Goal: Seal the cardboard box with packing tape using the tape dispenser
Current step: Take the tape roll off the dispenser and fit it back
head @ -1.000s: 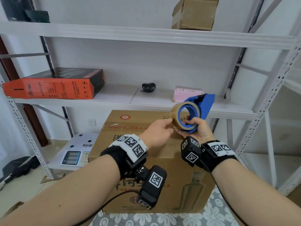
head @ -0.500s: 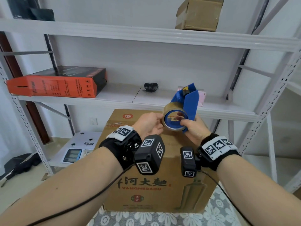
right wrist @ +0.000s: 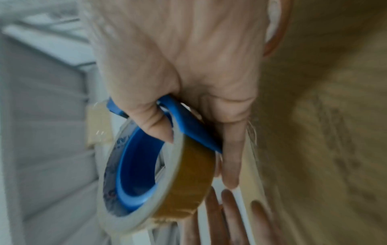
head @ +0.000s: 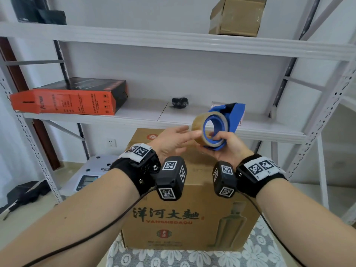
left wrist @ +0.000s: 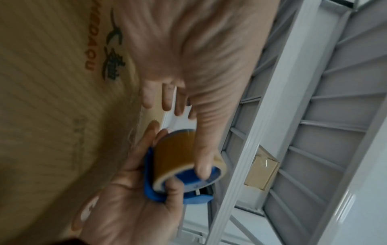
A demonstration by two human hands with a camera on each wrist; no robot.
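A brown cardboard box point(head: 173, 218) with red and black print stands in front of me on a floral cloth. Above its top, my right hand point(head: 227, 145) grips the blue tape dispenser point(head: 236, 116), which carries a roll of brown packing tape point(head: 198, 126). In the right wrist view the right thumb point(right wrist: 155, 122) hooks over the roll's point(right wrist: 188, 179) rim, and fingers lie behind the blue frame point(right wrist: 188, 119). My left hand point(head: 185, 134) is beside the roll with straight fingers. In the left wrist view its thumb point(left wrist: 203, 149) lies across the roll point(left wrist: 173, 154). No loose tape end shows.
A white metal rack point(head: 134, 116) stands behind the box, holding an orange-and-black carton point(head: 67, 101) and a small black object point(head: 179, 102). A small cardboard box point(head: 237, 16) sits on the upper shelf. A white scale point(head: 86, 180) lies low at the left.
The left hand's fingers, which pinched at the roll, have straightened, with only the thumb on it. The right hand has turned the dispenser, so the blue frame points up and right.
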